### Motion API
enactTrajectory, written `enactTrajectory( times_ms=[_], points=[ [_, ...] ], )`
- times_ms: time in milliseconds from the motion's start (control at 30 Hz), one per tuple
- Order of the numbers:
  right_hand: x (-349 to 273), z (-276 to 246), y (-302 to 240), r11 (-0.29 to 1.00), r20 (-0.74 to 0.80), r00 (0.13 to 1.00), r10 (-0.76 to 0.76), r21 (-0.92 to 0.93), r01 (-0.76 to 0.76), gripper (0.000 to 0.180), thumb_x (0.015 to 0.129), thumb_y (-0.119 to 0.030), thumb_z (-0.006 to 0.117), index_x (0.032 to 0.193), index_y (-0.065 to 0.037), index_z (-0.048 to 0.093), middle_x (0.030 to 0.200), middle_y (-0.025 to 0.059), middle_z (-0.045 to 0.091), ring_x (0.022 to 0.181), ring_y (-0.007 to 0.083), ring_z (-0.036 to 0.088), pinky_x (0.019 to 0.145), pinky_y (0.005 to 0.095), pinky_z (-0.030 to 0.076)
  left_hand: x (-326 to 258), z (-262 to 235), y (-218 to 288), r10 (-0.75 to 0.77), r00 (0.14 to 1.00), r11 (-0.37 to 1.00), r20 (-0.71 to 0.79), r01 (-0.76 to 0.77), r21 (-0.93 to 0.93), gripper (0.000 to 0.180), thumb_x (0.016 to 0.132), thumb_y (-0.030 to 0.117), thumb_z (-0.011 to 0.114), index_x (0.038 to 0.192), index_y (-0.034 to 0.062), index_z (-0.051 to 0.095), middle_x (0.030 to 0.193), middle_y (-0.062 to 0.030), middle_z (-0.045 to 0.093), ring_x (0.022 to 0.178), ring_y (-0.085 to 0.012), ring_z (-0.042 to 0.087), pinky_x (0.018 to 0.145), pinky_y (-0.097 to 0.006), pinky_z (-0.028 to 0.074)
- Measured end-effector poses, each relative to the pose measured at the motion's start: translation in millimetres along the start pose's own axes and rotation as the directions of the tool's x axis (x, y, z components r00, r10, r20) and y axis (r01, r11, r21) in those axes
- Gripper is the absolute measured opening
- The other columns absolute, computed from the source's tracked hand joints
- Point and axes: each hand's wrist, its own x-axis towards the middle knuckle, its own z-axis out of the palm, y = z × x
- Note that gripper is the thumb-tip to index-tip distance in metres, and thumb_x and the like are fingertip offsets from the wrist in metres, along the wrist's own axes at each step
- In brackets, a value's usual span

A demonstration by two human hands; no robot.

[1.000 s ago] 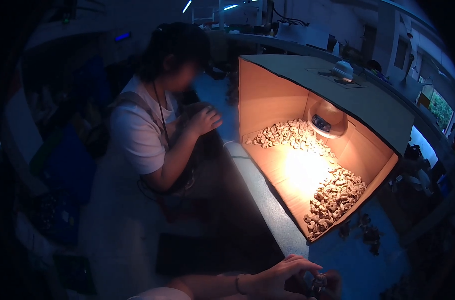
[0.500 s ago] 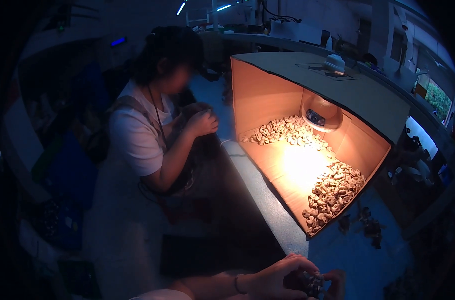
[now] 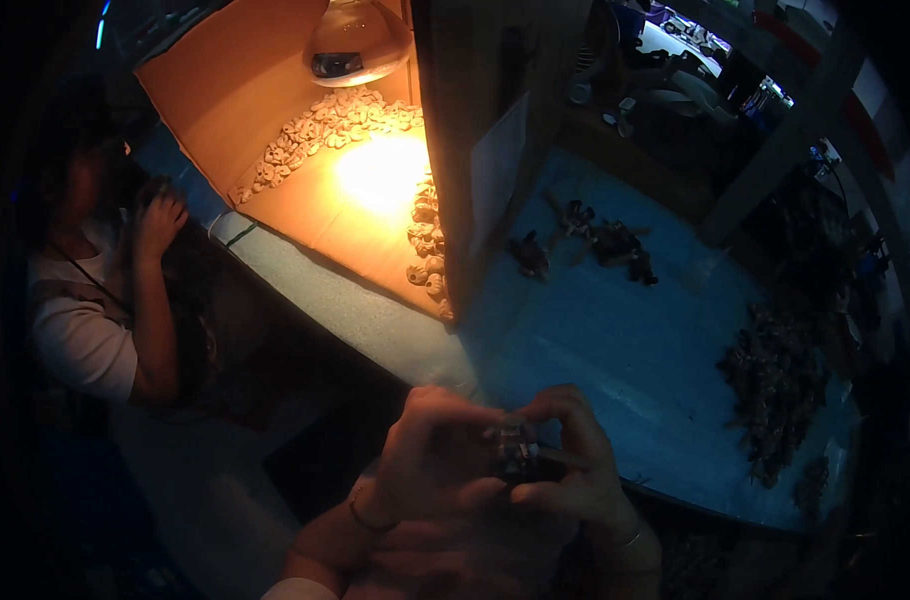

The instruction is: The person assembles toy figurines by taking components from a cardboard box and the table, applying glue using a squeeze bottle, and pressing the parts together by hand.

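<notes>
Both hands, the left hand (image 3: 430, 450) and the right hand (image 3: 575, 455), pinch one small, knobbly dark part (image 3: 516, 452) between curled fingers, just off the near edge of the smooth blue surface (image 3: 635, 350). Pale lumpy pieces (image 3: 320, 128) fill the lit cardboard box (image 3: 225, 90).

There is a single view, from a wide fisheye camera worn on the person's head, looking steeply down and forward over the worktop (image 3: 625, 350), whose straight edges bow toward the dark round rim of the picture. It sits close above the person's own hands, the left hand (image 3: 430, 455) and the right hand (image 3: 575, 460), which come in from the lower edge and fill the bottom middle. Farther off, the lit cardboard box (image 3: 275, 100) lies at the upper left, and a second person (image 3: 95, 300) sits at the far left edge.
</notes>
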Motion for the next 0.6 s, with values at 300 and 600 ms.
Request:
enactTrajectory(
  times_ms=[300, 600],
  points=[
    [-35.6, -42.5, -10.3, 0.996, -0.011, 1.0, 0.028, -0.087, -0.029, 0.028, 0.073, -0.012, 0.071, 0.097, -0.005, 0.059, 0.086, 0.0094, 0.057, 0.077, 0.0209, 0.057, 0.066, 0.0295, 0.045, -0.9, 44.5, -6.6, -0.262, 0.964, 0.912, -0.046, 0.232, -0.338, 0.052, 0.068, 0.02, 0.075, 0.108, 0.0007, 0.048, 0.1, -0.0105, 0.053, 0.086, -0.0198, 0.054, 0.082, -0.033, 0.041],
    [-112.9, -237.4, 21.6, 0.211, -0.64, 0.613, -0.463, -0.751, -0.626, 0.014, 0.086, -0.009, 0.055, 0.094, 0.001, 0.062, 0.081, 0.0134, 0.059, 0.072, 0.0255, 0.058, 0.063, 0.0331, 0.046, 85.4, 60.0, -73.2, 0.032, 0.976, 0.517, 0.217, -0.202, 0.832, 0.044, 0.076, 0.01, 0.058, 0.116, -0.0044, 0.046, 0.123, -0.0218, 0.045, 0.116, -0.0357, 0.041, 0.099, -0.044, 0.03]
  ],
)
